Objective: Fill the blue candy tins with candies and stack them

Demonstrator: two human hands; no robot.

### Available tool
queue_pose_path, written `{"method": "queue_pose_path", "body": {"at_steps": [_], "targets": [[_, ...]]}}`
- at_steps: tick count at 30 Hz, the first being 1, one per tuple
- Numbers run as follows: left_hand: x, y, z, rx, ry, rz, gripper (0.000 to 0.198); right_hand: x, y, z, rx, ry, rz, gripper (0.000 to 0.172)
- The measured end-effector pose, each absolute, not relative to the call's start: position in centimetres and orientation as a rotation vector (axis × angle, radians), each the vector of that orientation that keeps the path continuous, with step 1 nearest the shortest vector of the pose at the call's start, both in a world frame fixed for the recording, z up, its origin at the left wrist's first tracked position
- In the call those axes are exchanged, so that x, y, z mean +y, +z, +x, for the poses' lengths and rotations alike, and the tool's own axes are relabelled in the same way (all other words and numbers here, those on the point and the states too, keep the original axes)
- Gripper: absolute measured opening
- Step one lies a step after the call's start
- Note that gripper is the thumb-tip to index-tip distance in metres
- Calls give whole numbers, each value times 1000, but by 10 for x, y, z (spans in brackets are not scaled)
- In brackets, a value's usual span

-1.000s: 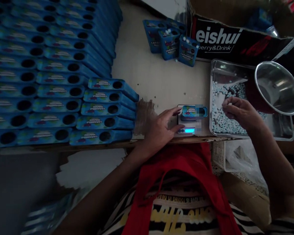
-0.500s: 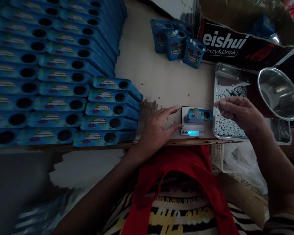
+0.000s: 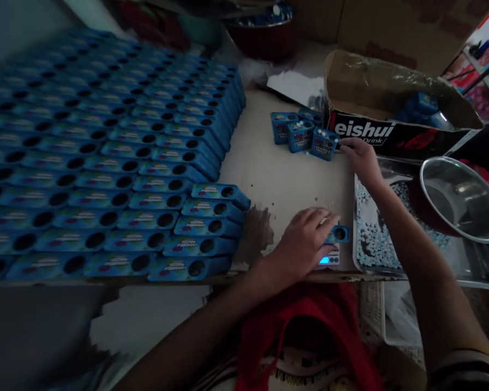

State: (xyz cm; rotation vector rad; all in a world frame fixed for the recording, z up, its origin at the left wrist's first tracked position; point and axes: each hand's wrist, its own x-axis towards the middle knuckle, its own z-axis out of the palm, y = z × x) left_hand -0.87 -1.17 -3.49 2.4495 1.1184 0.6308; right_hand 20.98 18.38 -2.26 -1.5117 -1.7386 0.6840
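Observation:
My left hand (image 3: 305,239) is closed around a blue candy box (image 3: 340,234) lying on a small digital scale (image 3: 330,260) with a lit blue display. Its fingers cover most of the box, leaving the end with the dark round hole in view. My right hand (image 3: 362,160) reaches to the back, thumb and forefinger pinched together beside an upright candy box (image 3: 324,145). A white tablet shows right at those fingertips; what they hold, if anything, is too small to make out. Another upright candy box (image 3: 300,137) carries small white tablets on top.
Rows of blue boxes (image 3: 155,184) fill the left of the table. On the right, a metal tray (image 3: 356,217) contains pale tablets and a tilted steel bowl (image 3: 464,201). Behind it stands an open carton (image 3: 415,136) with blue boxes inside.
My left hand has moved from beside the scale onto the box there. From over the tray, my right hand has gone to the upright boxes. The view has tilted up.

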Motion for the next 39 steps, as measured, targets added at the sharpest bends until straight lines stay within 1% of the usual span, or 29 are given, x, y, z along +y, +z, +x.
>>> {"method": "queue_pose_path", "body": {"at_steps": [1,2,3,5,7,9,11,13,15,19,21,23,26,28,29,31,33,36,37,39], "targets": [[-10,-32,-5,1115,571,2459,46,195,-22,201,-1854,509,-1586,20],[-8,-28,-5,1118,528,2464,38,204,-21,194,-1956,359,-1671,21],[-6,-23,-8,1134,515,2467,33,211,-20,188,-2045,238,-1760,26],[4,-7,-24,1212,571,2466,28,217,-18,178,-2176,71,-1924,33],[22,13,-53,1345,678,2453,28,218,-15,170,-2262,-16,-2041,35],[49,32,-88,1536,720,2439,32,218,-12,164,-2308,-49,-2110,38],[83,42,-122,1738,599,2412,43,219,-11,160,-2328,-74,-2114,39],[115,39,-152,1855,404,2342,53,219,-9,159,-2327,-101,-2075,38],[139,23,-178,1879,285,2251,54,212,-6,160,-2324,-107,-2046,36],[155,-24,-221,1615,315,2223,54,166,9,166,-2367,-59,-1995,35],[154,-43,-236,1482,305,2255,63,128,19,169,-2410,-15,-1940,33],[151,-52,-245,1402,271,2288,79,88,27,172,-2448,54,-1906,32],[140,-47,-244,1364,342,2418,111,32,29,175,-2514,159,-1882,30],[123,-35,-236,1380,456,2544,121,1,22,178,-2553,183,-1865,28],[111,-29,-231,1386,511,2606,121,-11,16,181,-2562,177,-1855,27],[81,-17,-218,1370,611,2726,111,-31,4,187,-2553,152,-1829,25],[48,-11,-201,1324,702,2827,91,-44,-7,194,-2499,156,-1788,24],[0,-10,-174,1284,759,2862,47,-55,-14,205,-2298,319,-1687,21],[-14,-12,-165,1285,760,2852,38,-56,-14,210,-2193,404,-1646,20],[-36,-19,-150,1295,771,2821,32,-53,-12,224,-1934,597,-1578,17]]}}
